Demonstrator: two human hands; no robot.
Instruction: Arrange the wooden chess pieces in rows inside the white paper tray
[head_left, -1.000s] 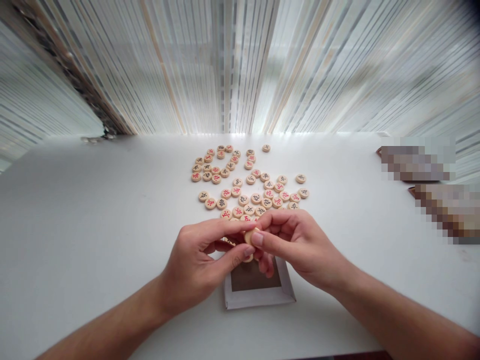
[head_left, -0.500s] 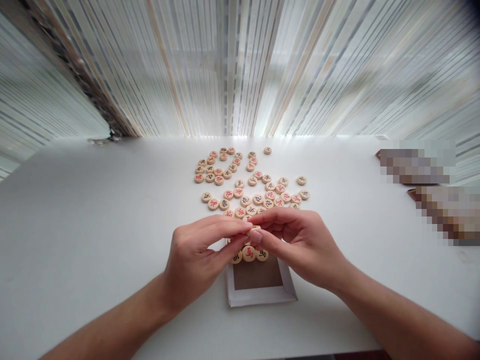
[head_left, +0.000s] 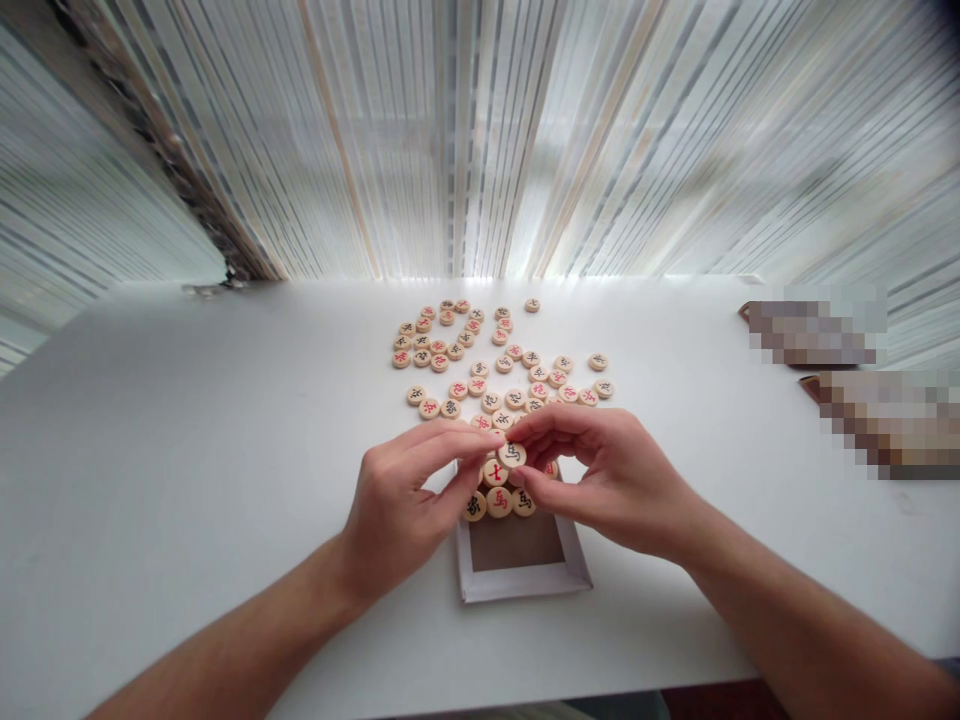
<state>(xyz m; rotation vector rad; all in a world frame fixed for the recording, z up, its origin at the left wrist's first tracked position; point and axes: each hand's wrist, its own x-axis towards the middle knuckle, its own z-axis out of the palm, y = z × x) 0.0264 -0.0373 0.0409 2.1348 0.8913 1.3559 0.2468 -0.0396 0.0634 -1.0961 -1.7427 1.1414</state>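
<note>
My left hand (head_left: pixel 401 500) and my right hand (head_left: pixel 600 478) meet over the far end of a small white box (head_left: pixel 521 575) with a brown floor. Together their fingertips pinch one round wooden chess piece (head_left: pixel 513 455) with a black character, held face up just above the box. Under it, inside the box, lie a piece with a red character (head_left: pixel 494 472) and a row of three pieces (head_left: pixel 499 502). Beyond the hands, several loose wooden pieces (head_left: pixel 480 360) with red or black characters are scattered over the white table (head_left: pixel 187 450).
A striped translucent curtain (head_left: pixel 480 140) hangs behind the table's far edge. Two blurred-out items (head_left: pixel 847 380) lie at the table's right side. The table's near edge runs just below my forearms.
The pinched piece has been turned from edge-on to face up and lowered toward the box. Both hands have shifted slightly away from me, uncovering the pieces in the box.
</note>
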